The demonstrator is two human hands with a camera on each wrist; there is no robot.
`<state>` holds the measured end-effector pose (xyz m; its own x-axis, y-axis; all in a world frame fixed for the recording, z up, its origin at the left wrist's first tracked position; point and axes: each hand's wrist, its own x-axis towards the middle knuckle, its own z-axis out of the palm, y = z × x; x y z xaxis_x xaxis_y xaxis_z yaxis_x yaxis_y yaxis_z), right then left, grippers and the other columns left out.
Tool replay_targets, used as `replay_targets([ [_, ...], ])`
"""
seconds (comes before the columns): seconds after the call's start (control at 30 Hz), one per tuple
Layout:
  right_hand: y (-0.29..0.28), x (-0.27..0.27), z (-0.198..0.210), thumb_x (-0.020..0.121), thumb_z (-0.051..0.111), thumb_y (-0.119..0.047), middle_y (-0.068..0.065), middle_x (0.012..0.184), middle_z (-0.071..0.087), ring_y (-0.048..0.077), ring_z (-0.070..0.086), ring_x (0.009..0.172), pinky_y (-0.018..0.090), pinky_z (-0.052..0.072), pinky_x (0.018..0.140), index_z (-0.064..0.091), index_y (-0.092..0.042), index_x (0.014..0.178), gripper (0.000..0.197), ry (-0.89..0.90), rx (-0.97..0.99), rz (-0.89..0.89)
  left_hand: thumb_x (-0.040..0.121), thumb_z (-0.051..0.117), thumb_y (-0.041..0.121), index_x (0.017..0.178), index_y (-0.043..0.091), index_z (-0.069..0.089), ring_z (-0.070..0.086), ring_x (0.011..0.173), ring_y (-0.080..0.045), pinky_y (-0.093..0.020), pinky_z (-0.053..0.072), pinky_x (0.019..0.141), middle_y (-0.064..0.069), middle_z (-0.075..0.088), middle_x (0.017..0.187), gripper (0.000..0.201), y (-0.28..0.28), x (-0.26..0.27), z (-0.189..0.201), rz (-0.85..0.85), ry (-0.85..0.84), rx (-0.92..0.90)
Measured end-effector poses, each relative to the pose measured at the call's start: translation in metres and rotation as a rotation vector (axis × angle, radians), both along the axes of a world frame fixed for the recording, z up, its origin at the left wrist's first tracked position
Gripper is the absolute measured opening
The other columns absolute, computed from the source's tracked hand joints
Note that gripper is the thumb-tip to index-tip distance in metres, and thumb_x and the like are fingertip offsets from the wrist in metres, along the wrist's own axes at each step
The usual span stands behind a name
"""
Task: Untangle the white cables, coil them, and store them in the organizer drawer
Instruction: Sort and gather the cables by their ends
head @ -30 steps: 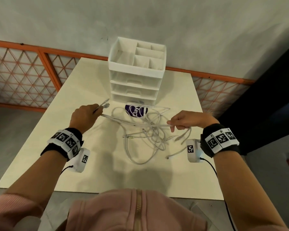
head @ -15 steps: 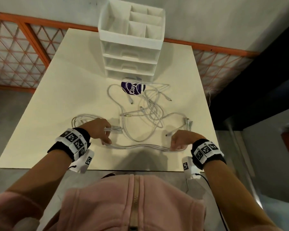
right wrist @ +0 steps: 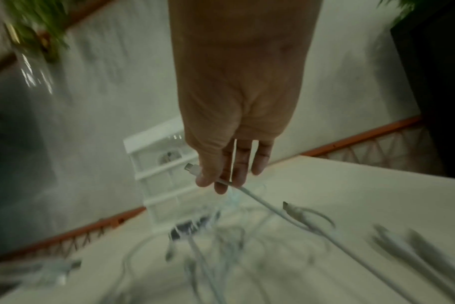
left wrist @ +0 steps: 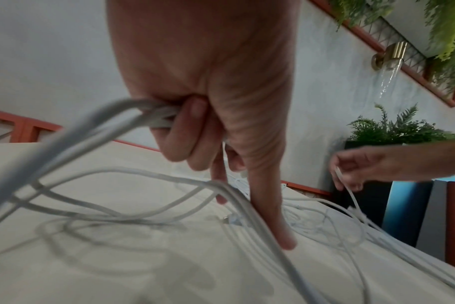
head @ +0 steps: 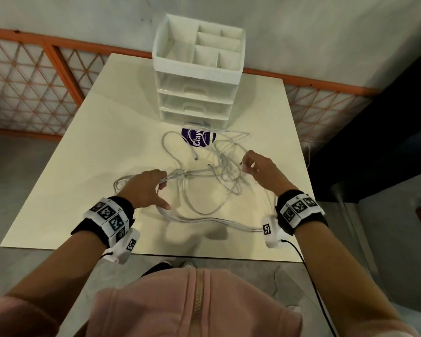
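One cream table (head: 88, 152) against grey wall (head: 301, 32), orange lattice railing (head: 27, 76) behind.

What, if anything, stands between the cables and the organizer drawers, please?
The drawers of the organizer are all shut, so one must be opened first. A purple round object lies at its foot under the cables. Left hand and right hand both hold cable.

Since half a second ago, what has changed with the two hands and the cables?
The right hand lifted off the table, farther away, and now pinches one cable end. The left hand moved slightly forward, still gripping its cable bundle. The organizer, drawers shut, stayed put.
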<state>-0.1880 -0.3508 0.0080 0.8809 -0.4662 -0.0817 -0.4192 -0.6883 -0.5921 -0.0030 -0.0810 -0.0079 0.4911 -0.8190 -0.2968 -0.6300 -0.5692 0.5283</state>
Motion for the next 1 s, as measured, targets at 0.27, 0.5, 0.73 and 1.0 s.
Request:
replay_targets([
  [0.27,0.02,0.048,0.093,0.09,0.064,-0.016,0.001,0.079,0.07,0.017,0.052,0.063,0.022,0.045,0.064,0.051,-0.021,0.085,0.015,-0.256,0.321,0.061,0.087,0.06,0.041,0.077,0.014,0.038,0.038,0.049,-0.009,-0.026,0.032,0.056,0.002,0.043,0.067,0.036,-0.013,-0.007,0.037,0.19,0.064,-0.35],
  [0.5,0.069,0.085,0.118,0.094,0.057,-0.012,0.01,0.078,0.059,0.027,0.07,0.07,0.04,0.057,0.074,0.04,-0.011,0.088,0.017,-0.221,0.627,0.187,0.09,0.058,0.033,0.079,0.016,0.035,0.031,0.052,-0.005,-0.016,0.031,0.052,0.003,0.032,0.066,0.031,-0.029,-0.021,0.064,0.189,0.309,-0.608],
  [0.73,0.081,0.096,0.115,0.092,0.061,-0.017,0.009,0.081,0.065,0.037,0.069,0.08,0.059,0.052,0.085,0.046,-0.01,0.093,0.017,-0.226,0.627,0.225,0.099,0.043,0.022,0.079,0.017,0.044,0.043,0.041,0.004,-0.011,0.033,0.043,0.015,0.046,0.049,0.021,-0.043,-0.033,0.07,0.213,0.376,-0.701],
  [1.0,0.074,0.096,0.107,0.09,0.063,-0.013,0.007,0.086,0.06,0.012,0.068,0.065,0.022,0.057,0.066,0.046,-0.009,0.091,0.017,-0.37,0.572,0.108,0.102,0.031,0.028,0.084,0.02,0.047,0.038,0.047,-0.002,-0.013,0.034,0.049,0.015,0.042,0.055,0.026,-0.047,-0.034,0.07,0.221,0.37,-0.746],
])
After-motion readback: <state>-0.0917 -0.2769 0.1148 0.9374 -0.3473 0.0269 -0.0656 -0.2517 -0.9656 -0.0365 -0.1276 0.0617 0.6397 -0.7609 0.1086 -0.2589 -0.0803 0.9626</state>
